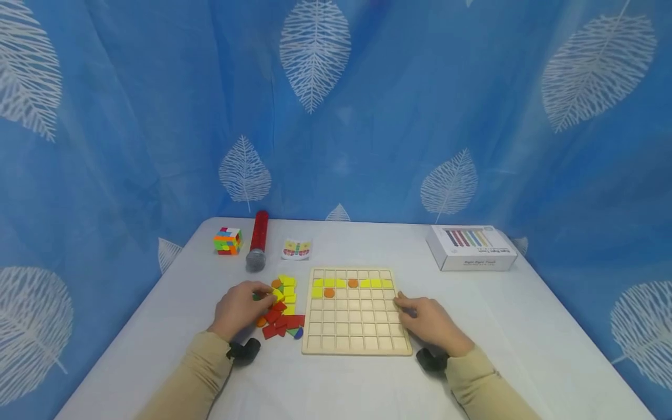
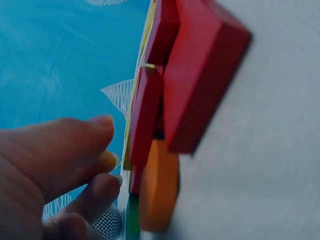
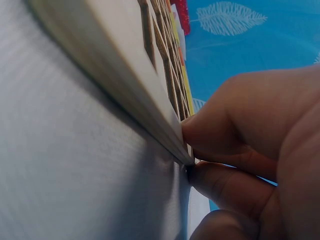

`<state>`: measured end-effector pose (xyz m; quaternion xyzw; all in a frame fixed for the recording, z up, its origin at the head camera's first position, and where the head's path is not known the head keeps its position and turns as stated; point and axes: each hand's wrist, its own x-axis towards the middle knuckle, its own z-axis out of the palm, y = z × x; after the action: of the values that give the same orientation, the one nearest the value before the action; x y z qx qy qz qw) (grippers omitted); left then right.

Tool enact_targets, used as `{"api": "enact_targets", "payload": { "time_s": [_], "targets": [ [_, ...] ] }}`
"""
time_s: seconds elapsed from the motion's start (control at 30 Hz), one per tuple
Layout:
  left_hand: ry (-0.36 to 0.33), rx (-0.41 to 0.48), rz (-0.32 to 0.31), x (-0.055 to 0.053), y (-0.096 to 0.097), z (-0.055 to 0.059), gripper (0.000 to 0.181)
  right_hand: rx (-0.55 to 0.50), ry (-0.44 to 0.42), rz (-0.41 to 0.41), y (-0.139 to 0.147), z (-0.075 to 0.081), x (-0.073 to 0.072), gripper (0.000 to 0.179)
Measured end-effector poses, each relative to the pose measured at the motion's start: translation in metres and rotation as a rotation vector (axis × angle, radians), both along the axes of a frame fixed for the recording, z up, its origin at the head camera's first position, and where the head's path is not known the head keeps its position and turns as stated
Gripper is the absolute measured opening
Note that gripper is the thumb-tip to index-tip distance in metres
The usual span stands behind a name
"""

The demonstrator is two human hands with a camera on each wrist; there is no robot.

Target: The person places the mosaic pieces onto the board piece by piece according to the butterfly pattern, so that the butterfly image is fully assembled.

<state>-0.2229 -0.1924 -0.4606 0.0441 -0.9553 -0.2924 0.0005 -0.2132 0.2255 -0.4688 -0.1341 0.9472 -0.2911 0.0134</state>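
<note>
A wooden grid board (image 1: pixel 357 352) lies on the table, with yellow pieces (image 1: pixel 375 283) and two orange round pieces (image 1: pixel 329 293) in its upper cells. My right hand (image 1: pixel 433 322) pinches the board's right edge; in the right wrist view the thumb (image 3: pixel 200 131) rests on top of the rim and the fingers are at its side. Left of the board is a pile of coloured pieces, with red pieces (image 1: pixel 274 315) at the front. My left hand (image 1: pixel 241 308) reaches over this pile, fingertips at a yellow piece (image 1: pixel 277 296). In the left wrist view its fingers (image 2: pixel 102 192) are loosely bent, with no piece visible between them.
Behind the pile lie a red microphone (image 1: pixel 259 236), a puzzle cube (image 1: pixel 228 241) and a small printed pattern card (image 1: pixel 296 249). A white box (image 1: pixel 470 249) stands at the back right. A blue leaf-patterned curtain (image 1: pixel 378 116) hangs behind the white table (image 1: pixel 525 326).
</note>
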Motion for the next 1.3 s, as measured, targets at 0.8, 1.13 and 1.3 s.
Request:
{"api": "enact_targets", "payload": {
  "time_s": [0.8,1.13,1.3],
  "targets": [
    [-0.021,0.045,0.001,-0.0039,0.0088,-0.0053,0.039,-0.001,0.013,0.005,0.0033,-0.0045,-0.0005,0.041],
    [-0.030,0.043,0.012,-0.0069,0.0085,-0.0049,0.039,0.016,0.011,0.004,0.0011,-0.0026,-0.0004,0.041],
    [-0.036,0.032,0.004,-0.0069,0.0085,-0.0039,0.037,0.019,0.006,0.005,0.0002,-0.0007,-0.0011,0.041]
  ]
}}
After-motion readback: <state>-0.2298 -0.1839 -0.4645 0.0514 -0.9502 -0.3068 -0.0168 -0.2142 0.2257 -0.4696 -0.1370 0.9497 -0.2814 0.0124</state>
